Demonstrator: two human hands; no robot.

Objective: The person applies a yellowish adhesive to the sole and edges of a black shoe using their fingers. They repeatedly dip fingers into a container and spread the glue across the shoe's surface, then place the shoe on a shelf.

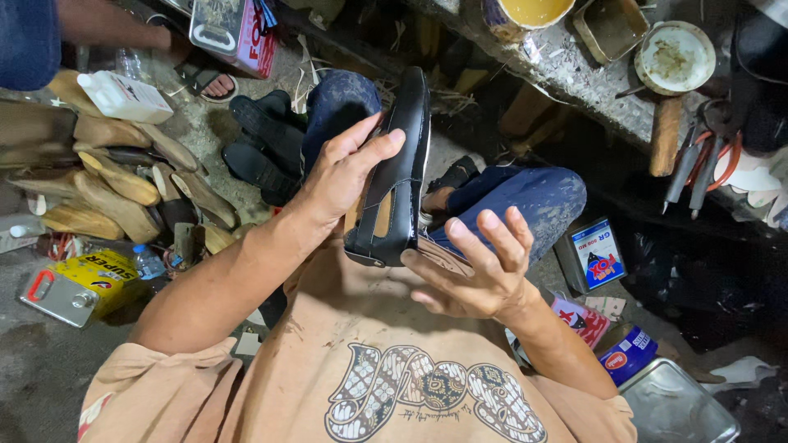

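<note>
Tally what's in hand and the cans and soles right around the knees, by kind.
Black shoe, held in the left hand, right hand open beside it: 1
Black soles on the floor: 2
Blue tin cans: 2
Yellow-labelled metal can: 1
White plastic jug: 1
Total: 7

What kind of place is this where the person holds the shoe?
Probably a small shoemaking workshop. The left hand holds a black shoe, wooden shoe lasts lie heaped on the floor, and pliers rest on a messy workbench.
</note>
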